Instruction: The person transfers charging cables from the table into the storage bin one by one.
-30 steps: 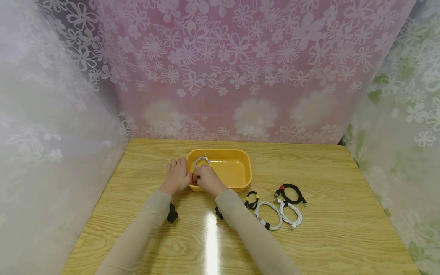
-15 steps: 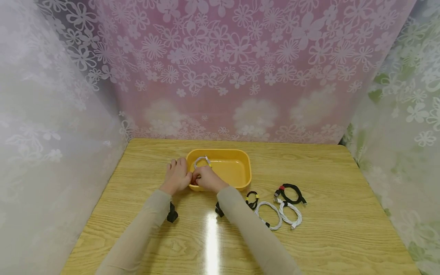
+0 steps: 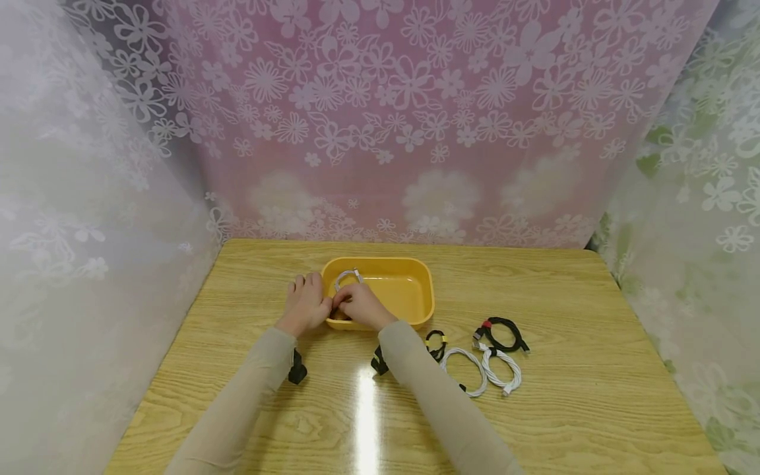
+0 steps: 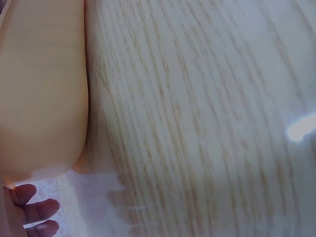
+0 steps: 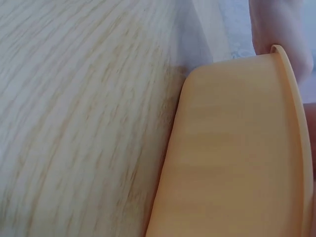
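In mid-frame, the left hand (image 3: 305, 305) rests, fingers extended, at the left rim of a yellow tray (image 3: 406, 300), where a coiled white cable (image 3: 339, 280) lies upper left. Just beside, the right hand (image 3: 361, 306) dips in, fingers bent; I can't tell whether they pinch anything.

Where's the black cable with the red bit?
In the head view, the red-tied black cable lies on the right of the table, just beyond the twisted white cable.
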{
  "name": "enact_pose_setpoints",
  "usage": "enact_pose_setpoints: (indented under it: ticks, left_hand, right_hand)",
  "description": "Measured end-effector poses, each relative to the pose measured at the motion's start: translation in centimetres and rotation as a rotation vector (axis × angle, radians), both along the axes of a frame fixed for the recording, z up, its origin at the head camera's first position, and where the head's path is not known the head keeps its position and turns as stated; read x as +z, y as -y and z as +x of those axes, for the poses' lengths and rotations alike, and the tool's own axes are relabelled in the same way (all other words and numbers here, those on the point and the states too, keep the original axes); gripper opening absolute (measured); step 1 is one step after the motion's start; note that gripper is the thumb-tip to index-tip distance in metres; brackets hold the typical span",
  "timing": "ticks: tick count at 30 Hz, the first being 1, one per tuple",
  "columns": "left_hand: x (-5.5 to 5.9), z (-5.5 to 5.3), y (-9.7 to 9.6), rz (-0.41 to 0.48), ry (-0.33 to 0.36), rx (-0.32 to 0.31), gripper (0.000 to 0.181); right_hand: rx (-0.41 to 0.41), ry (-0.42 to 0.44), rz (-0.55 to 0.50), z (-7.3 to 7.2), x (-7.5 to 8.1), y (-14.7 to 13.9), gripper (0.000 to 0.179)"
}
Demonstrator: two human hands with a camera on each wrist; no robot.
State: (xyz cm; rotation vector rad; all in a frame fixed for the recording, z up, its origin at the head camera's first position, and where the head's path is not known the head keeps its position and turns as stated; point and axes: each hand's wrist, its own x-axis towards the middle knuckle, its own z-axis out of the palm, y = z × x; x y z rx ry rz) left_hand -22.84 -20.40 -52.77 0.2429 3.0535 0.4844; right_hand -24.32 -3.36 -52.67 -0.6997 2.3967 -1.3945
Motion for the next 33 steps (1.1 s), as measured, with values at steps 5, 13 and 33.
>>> enact_pose_setpoints:
  ticks: [5, 13, 33]
  left_hand:
    - [0.00, 0.09, 0.01, -0.010, 0.008, -0.014, 0.020]
    - [-0.14, 0.04, 0.03, -0.016, 0.007, -0.006, 0.021]
    - [-0.10, -0.02, 0.05, -0.011, 0.007, -0.005, 0.020]
  right_hand:
    - [-0.136, -0.011, -0.075, 0.12, 0.08, -0.16, 0.017]
    - [-0.443, 0.047, -0.202, 0.11, -0.17, -0.41, 0.028]
    - [-0.463, 0.233, -0.114, 0.09, 0.05, -0.57, 0.032]
